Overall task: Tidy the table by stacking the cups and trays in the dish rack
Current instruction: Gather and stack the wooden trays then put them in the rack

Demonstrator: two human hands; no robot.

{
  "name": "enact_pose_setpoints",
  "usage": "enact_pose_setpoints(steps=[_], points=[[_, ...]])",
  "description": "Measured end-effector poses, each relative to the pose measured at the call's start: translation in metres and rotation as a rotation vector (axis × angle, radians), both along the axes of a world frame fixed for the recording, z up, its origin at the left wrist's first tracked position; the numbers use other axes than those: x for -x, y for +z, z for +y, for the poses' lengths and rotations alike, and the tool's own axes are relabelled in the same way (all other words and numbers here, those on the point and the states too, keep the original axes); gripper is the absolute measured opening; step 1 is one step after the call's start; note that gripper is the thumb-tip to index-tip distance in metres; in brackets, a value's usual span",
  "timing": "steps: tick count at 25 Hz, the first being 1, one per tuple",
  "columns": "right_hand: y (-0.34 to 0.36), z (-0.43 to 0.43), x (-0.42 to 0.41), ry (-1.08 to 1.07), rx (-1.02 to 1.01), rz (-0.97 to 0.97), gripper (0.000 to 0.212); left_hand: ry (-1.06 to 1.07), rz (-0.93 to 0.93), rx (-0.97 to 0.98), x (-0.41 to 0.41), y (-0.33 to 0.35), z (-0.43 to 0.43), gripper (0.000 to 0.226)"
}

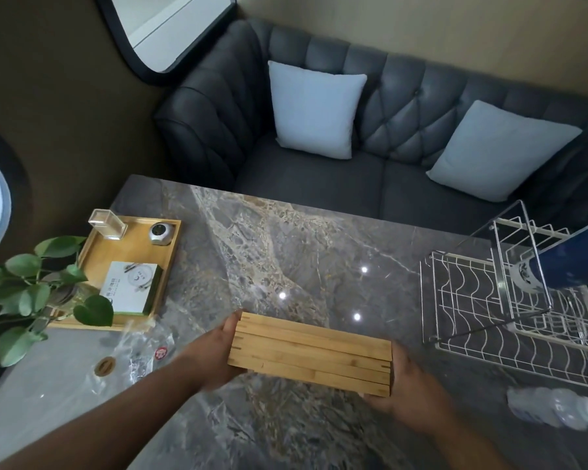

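Note:
A stack of bamboo trays [311,354] is held edge-on above the marble table [286,252]. My left hand [214,354] grips its left end and my right hand [411,388] grips its right end. The white wire dish rack [482,320] stands at the table's right side, well to the right of the stack. Dark blue cups [567,259] lie on their side, nested, in the rack's raised holder. A blurred stack of pale cups [557,407] lies on the table in front of the rack.
Another bamboo tray [92,245] at the left holds a clear box [106,223], a small round device [160,232] and a white-green box [131,286]. A leafy plant [31,293] and crumpled clear plastic [140,351] sit near the left edge. A grey sofa [370,164] lies beyond.

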State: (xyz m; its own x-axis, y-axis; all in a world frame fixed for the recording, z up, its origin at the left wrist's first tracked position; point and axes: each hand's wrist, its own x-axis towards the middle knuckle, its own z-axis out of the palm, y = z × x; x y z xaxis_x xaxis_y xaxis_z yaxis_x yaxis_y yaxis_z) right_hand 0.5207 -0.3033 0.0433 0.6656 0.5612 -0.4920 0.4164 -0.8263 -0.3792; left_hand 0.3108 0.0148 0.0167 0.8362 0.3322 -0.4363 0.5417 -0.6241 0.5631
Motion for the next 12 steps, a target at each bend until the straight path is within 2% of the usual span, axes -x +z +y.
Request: enact_pose_setpoints(steps=[3,7,12], points=[[0.008,0.006,-0.002,0.184,0.078,-0.175,0.122,-0.007,0.010,-0.008,0.000,0.000,-0.001,0.098],[0.022,0.055,0.018,0.497,0.161,-0.301,0.108,-0.013,-0.008,0.006,0.003,-0.005,0.001,0.096],[0.017,0.140,0.062,0.571,0.167,-0.309,0.099,-0.016,-0.008,-0.016,0.002,-0.011,0.002,0.091]])
